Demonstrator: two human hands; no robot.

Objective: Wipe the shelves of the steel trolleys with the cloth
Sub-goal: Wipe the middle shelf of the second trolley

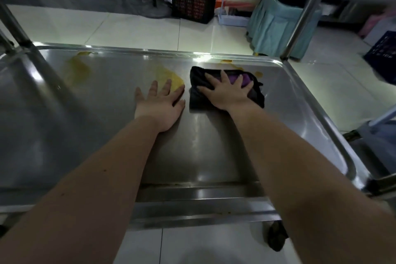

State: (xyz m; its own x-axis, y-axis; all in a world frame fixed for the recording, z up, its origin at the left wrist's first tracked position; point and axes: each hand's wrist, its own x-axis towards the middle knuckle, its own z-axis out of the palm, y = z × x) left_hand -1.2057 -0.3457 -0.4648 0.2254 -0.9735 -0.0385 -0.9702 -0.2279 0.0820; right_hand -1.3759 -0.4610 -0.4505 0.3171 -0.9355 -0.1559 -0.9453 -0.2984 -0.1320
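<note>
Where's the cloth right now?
Head view: the dark cloth lies on the steel shelf near its far right corner, pressed flat under the right hand, just right of the yellow smear and the left hand.

Catering back room, steel trolley [107, 135], plastic crate [194, 6]

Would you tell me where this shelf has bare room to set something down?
Bare: the shelf between the forearms, and its near left side. Crowded: the far edge, with yellow spills, left hand, right hand pressing the cloth.
</note>
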